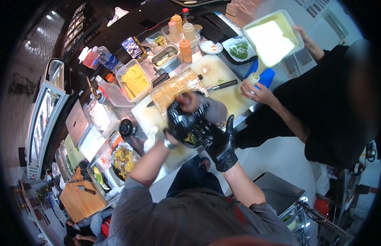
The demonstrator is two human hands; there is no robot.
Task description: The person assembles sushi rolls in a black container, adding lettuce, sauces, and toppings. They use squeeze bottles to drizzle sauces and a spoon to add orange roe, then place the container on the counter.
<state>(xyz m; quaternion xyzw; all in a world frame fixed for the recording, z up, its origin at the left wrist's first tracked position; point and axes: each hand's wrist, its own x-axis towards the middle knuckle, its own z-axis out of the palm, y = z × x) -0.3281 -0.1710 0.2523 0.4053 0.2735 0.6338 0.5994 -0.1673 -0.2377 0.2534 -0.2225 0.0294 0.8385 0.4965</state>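
Both my hands wear shiny black gloves and come together over the near edge of the white cutting board [239,96]. My left hand [186,119] is smeared by motion, with a blurred brownish shape at its upper side; its fingers cannot be made out. Just right of it my right hand [221,147] is open, thumb apart and fingers stretched toward the left one. Beneath them a dark bowl with greens [192,139] shows partly. A bamboo rolling mat [178,92] lies beyond my left hand. Beside the mat rests a knife with a black handle [225,85].
A co-worker in black [321,110] stands at the right, holding a pale tub [297,37] and a small bottle [253,78]. Farther back are a tub of yellow shreds [135,80], squeeze bottles [185,50] and a plate of greens [239,50]. Left stands a bowl of mixed food [124,160].
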